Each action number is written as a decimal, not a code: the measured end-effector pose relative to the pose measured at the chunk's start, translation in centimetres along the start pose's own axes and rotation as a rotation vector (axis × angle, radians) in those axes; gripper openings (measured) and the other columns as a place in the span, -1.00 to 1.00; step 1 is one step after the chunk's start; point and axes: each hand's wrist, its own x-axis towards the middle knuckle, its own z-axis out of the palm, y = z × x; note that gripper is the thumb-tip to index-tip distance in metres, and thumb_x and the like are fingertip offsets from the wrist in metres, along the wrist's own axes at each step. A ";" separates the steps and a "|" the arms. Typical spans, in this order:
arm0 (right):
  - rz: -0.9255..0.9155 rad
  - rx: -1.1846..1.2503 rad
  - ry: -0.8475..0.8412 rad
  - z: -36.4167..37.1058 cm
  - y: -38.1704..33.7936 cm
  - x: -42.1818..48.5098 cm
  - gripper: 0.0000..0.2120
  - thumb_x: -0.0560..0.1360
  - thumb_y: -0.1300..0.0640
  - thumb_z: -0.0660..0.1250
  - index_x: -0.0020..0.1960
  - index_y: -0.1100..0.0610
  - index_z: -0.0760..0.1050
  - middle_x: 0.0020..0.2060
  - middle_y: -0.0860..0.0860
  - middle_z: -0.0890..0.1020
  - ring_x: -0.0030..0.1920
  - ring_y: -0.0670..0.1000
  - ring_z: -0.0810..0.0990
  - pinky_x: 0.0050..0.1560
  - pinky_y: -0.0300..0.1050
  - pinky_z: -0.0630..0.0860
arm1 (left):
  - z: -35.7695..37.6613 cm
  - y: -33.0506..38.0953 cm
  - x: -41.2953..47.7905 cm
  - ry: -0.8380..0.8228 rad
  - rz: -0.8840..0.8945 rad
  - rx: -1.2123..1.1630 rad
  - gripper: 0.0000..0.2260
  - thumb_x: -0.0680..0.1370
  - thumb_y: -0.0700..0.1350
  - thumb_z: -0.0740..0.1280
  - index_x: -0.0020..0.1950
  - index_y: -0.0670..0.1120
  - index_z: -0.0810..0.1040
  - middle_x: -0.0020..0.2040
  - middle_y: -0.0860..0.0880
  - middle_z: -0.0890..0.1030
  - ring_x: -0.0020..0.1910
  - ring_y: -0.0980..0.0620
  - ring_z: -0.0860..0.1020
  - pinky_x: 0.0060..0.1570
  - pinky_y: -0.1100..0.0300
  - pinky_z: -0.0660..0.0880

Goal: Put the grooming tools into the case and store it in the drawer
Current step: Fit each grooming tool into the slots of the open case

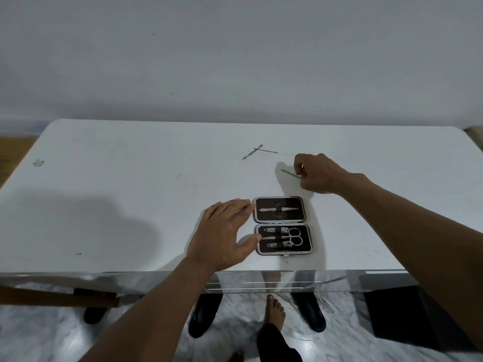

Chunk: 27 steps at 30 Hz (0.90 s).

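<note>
A dark grooming case (282,225) lies open on the white table (130,205) near its front edge. Its far half holds one slim metal tool; its near half holds scissors, a clipper and another tool under straps. My left hand (224,231) rests flat beside the case's left edge, fingertips and thumb touching it. Behind the case, my right hand (317,173) pinches the end of a thin metal file (290,173), whose other end is on the table. Two more slim tools (258,152) lie crossed farther back.
A plain wall stands behind the table. A shiny drawer front (261,280) runs under the table's front edge. Below are a marble floor, dark sandals (309,310) and my bare feet. A wooden piece (52,296) shows at the lower left.
</note>
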 end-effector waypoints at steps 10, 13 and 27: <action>-0.052 0.105 0.064 -1.2 -0.7 -5.4 -0.77 0.41 0.37 0.24 -0.17 0.11 0.59 -0.15 0.00 0.65 -0.14 0.02 0.57 -0.23 -0.25 0.44 | -0.1 0.2 -0.2 0.014 0.001 0.011 -0.44 0.51 0.24 0.20 0.45 0.02 0.38 0.42 0.07 0.42 0.41 0.08 0.32 0.40 0.06 0.18; -0.052 0.116 0.062 -1.0 -0.6 -7.3 -0.79 0.43 0.36 0.25 -0.16 0.10 0.58 -0.14 0.00 0.65 -0.11 0.05 0.57 -0.12 -0.18 0.45 | 0.0 0.3 -0.2 0.011 0.004 0.014 -0.44 0.51 0.25 0.18 0.44 0.01 0.39 0.42 0.06 0.43 0.40 0.07 0.33 0.39 0.06 0.18; -0.033 0.055 0.024 0.9 -0.2 -8.9 -0.74 0.41 0.38 0.22 -0.11 0.15 0.65 -0.23 0.01 0.65 -0.22 0.01 0.55 -0.29 -0.30 0.40 | 0.2 0.0 -0.1 0.001 0.003 0.040 -0.43 0.51 0.27 0.15 0.46 0.04 0.37 0.43 0.07 0.41 0.41 0.07 0.32 0.39 0.07 0.19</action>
